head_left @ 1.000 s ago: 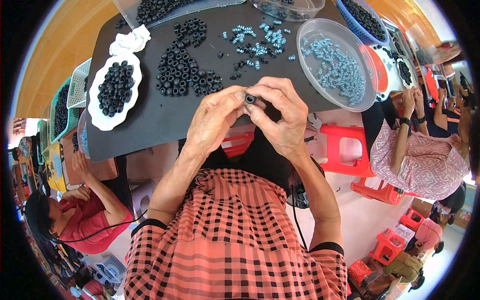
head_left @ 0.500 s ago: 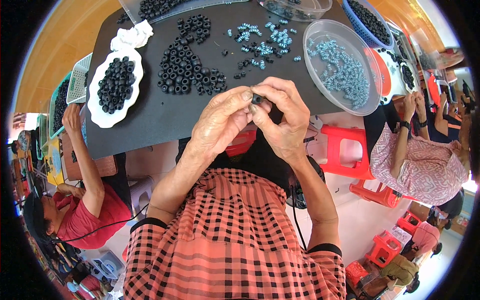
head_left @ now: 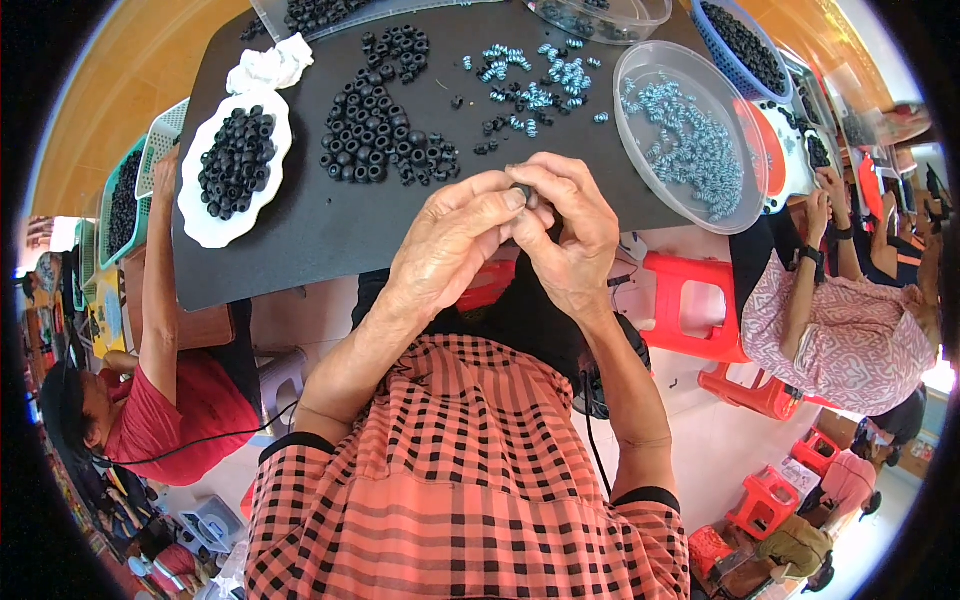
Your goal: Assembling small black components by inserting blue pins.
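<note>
Above the near edge of the dark table, my left hand [head_left: 452, 238] and my right hand [head_left: 568, 232] meet fingertip to fingertip. Both are closed in a pinch around a small round black plastic piece [head_left: 527, 194], mostly covered by the fingers. Just beyond my left hand lies a spread of black hollow ball-shaped pieces [head_left: 372, 135], most with a hole facing up. Small metallic blue coil springs [head_left: 568, 75] are scattered past my right hand, with smaller black bits [head_left: 495, 127] among them.
A white scalloped dish [head_left: 205, 228] of black pieces stands left, by a crumpled white cloth [head_left: 270, 65]. On the right is a clear round tray [head_left: 640, 165] of springs, near a blue basket [head_left: 708, 25]. Co-workers sit on both sides; a red stool [head_left: 690, 335] stands right.
The black piece has turned between my fingertips, and less of its hole shows. The co-worker on the left has stretched an arm farther forward.
</note>
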Demonstrator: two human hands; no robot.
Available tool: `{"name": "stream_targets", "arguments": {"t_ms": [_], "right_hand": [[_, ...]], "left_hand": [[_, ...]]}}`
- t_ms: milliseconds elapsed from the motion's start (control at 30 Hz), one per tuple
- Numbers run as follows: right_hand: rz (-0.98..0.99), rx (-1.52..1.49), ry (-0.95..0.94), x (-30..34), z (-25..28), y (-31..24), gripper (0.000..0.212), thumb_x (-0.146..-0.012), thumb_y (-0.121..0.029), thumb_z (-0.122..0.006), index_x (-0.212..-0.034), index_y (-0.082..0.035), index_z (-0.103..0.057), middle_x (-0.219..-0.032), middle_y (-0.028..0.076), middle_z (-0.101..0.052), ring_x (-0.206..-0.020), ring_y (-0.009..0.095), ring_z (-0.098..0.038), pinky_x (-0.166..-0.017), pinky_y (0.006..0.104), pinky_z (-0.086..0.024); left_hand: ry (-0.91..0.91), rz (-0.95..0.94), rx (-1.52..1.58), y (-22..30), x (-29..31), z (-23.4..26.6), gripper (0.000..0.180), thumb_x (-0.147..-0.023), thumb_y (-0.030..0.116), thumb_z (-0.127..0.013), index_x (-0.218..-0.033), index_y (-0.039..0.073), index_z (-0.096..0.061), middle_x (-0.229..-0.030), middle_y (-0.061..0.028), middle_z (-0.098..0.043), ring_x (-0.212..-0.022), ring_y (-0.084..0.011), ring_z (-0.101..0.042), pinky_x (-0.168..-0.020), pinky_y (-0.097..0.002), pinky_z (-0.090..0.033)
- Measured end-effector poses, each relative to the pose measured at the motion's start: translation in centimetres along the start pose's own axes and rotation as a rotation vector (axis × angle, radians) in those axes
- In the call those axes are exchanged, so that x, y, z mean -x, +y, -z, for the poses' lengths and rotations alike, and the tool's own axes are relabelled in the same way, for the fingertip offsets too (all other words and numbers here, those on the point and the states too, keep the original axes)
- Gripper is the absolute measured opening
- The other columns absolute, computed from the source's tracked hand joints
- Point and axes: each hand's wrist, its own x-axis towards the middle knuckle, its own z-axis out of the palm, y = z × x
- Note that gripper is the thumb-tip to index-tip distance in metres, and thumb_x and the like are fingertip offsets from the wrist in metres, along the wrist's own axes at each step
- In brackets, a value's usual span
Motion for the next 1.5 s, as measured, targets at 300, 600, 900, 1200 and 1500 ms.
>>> {"name": "stream_targets", "arguments": {"t_ms": [300,600,900,1200,1500], "right_hand": [[0.035,0.010,0.036,0.21,-0.10,0.16,0.035,-0.071,0.004,-0.071,-0.105,-0.006,-0.067,-0.101,0.008,-0.062,-0.083,0.016,-0.060,-0.070,0.0269,-0.050],[0.001,-0.023,0.058,0.46,-0.33,0.34,0.035,-0.072,0.005,-0.070,-0.105,-0.005,-0.067,-0.101,0.009,-0.062,-0.087,0.017,-0.061,-0.073,0.0276,-0.050],[0.039,0.003,0.053,0.51,-0.30,0.62,0.037,-0.071,0.006,-0.070,-0.106,-0.004,-0.066,-0.102,0.009,-0.062,-0.083,0.016,-0.060,-0.072,0.0268,-0.049],[0.003,-0.014,0.077,0.57,-0.24,0.37,0.039,-0.073,0.005,-0.069,-0.110,-0.005,-0.065,-0.103,0.010,-0.062,-0.083,0.016,-0.061,-0.073,0.0268,-0.051],[-0.021,-0.078,0.092,0.68,-0.21,0.26,0.034,-0.076,0.004,-0.066,-0.109,-0.005,-0.065,-0.102,0.010,-0.062,-0.082,0.015,-0.062,-0.070,0.0264,-0.052]], "left_hand": [[0.102,-0.108,-0.543,0.34,0.90,-0.24,0.018,-0.093,0.007,-0.052,-0.105,-0.003,-0.061,-0.088,-0.0028,-0.063,-0.083,-0.0075,-0.058,-0.078,-0.0237,-0.050],[0.058,-0.083,-0.253,0.11,0.42,0.14,0.029,-0.096,0.012,-0.045,-0.113,-0.006,-0.058,-0.100,-0.0136,-0.064,-0.095,-0.0188,-0.061,-0.090,-0.0314,-0.046],[0.088,-0.109,-0.208,-0.25,0.24,0.31,0.024,-0.096,0.011,-0.049,-0.108,-0.006,-0.061,-0.093,-0.0081,-0.065,-0.087,-0.0116,-0.061,-0.082,-0.0249,-0.049],[0.178,-0.236,-0.604,0.15,0.49,0.29,0.023,-0.088,0.001,-0.056,-0.109,0.002,-0.064,-0.090,-0.0005,-0.063,-0.082,-0.0049,-0.057,-0.069,-0.0189,-0.047],[0.220,-0.293,-0.708,0.23,0.86,-0.44,0.025,-0.086,-0.001,-0.057,-0.111,0.002,-0.062,-0.084,0.0022,-0.058,-0.077,-0.0034,-0.053,-0.067,-0.0181,-0.045]]}}
